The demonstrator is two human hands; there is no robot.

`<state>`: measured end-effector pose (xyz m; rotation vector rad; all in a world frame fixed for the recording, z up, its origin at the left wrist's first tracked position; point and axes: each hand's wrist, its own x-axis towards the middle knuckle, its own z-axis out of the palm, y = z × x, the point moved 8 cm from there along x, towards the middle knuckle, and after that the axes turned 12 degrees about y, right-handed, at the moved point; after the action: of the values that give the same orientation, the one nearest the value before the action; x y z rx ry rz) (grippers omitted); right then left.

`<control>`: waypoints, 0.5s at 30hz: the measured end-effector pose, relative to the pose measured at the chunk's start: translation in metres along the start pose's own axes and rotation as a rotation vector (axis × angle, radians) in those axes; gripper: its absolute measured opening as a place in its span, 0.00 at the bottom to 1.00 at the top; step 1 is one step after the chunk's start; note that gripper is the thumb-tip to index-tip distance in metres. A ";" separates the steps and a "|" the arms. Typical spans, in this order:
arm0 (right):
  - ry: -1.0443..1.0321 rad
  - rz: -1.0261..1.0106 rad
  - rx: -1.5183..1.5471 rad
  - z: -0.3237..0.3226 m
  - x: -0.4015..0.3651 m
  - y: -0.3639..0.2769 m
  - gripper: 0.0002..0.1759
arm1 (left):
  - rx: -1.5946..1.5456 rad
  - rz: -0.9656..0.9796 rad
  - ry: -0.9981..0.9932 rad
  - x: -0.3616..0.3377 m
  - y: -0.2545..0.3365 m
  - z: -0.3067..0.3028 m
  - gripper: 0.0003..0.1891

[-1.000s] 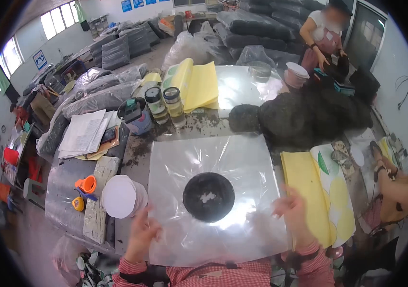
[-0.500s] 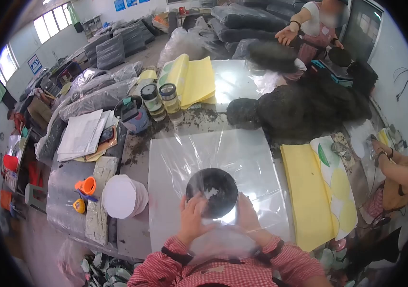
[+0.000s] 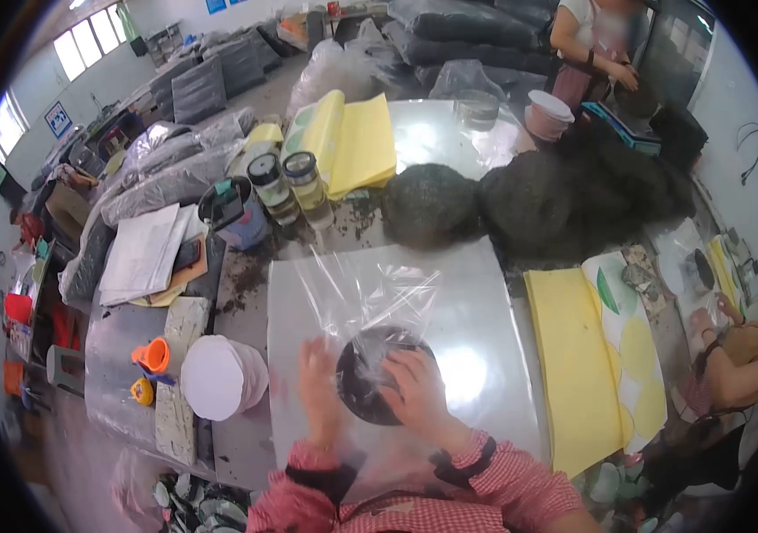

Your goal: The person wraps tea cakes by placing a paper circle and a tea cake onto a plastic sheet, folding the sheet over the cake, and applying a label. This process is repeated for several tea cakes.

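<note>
A dark round disc of pressed material (image 3: 370,410) lies on a pale square board (image 3: 486,306). Clear plastic film (image 3: 379,298) is spread around the disc and bunches above it. My right hand (image 3: 422,395) rests over the right side of the disc, fingers bent and apart on the film. Upright at the disc's left edge is my left hand (image 3: 314,391), slightly blurred, with its fingers stretched up and nothing visible in them. To the left stands a stack of white round papers (image 3: 223,377).
Yellow sheets (image 3: 570,373) lie to the right. Behind the board are a dark loose heap (image 3: 566,200), another round disc (image 3: 430,206), two glass jars (image 3: 310,188) and a bucket (image 3: 241,218). One co-worker (image 3: 588,53) stands at a scale; another (image 3: 739,355) works at right.
My right hand has moved from beside the disc onto its top. My left hand has shifted left, off the disc. Film now gathers over the disc. The co-worker at the back has drawn an arm in, leaving another disc.
</note>
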<state>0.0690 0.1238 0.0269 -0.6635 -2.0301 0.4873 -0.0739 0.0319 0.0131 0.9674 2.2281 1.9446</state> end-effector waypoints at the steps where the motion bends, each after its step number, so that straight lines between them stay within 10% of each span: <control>1: -0.040 0.034 0.028 0.002 0.000 -0.003 0.21 | -0.160 -0.068 -0.103 0.008 0.007 0.017 0.31; 2: -0.069 0.055 0.053 0.005 0.003 -0.001 0.17 | -0.328 -0.124 -0.201 0.013 0.013 0.031 0.32; 3: -0.073 0.054 0.049 0.005 -0.001 0.005 0.17 | 0.208 0.477 -0.325 0.001 0.042 0.040 0.28; 7: 0.453 0.831 0.376 -0.027 0.006 0.089 0.16 | 0.329 0.394 -0.445 -0.034 0.010 0.063 0.34; 10: 0.171 0.558 0.661 0.005 0.054 0.068 0.27 | 0.222 0.043 -0.364 -0.026 -0.003 0.055 0.42; 12: -0.085 -0.181 0.534 0.013 0.046 0.006 0.27 | -0.299 -0.244 -0.190 -0.015 -0.033 0.043 0.48; 13: -0.182 -0.295 0.539 0.009 0.036 -0.003 0.24 | -0.513 -0.351 -0.103 -0.003 -0.003 0.039 0.33; 14: -0.185 -0.309 0.544 0.012 0.033 -0.004 0.24 | -0.516 -0.342 -0.091 0.002 -0.005 0.036 0.33; 15: -0.013 0.120 0.798 0.014 0.040 0.027 0.23 | -0.275 -0.179 -0.224 0.002 0.000 0.039 0.24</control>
<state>0.0466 0.1685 0.0298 -0.2813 -1.6101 1.2768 -0.0593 0.0670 0.0054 0.8663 1.8033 1.8932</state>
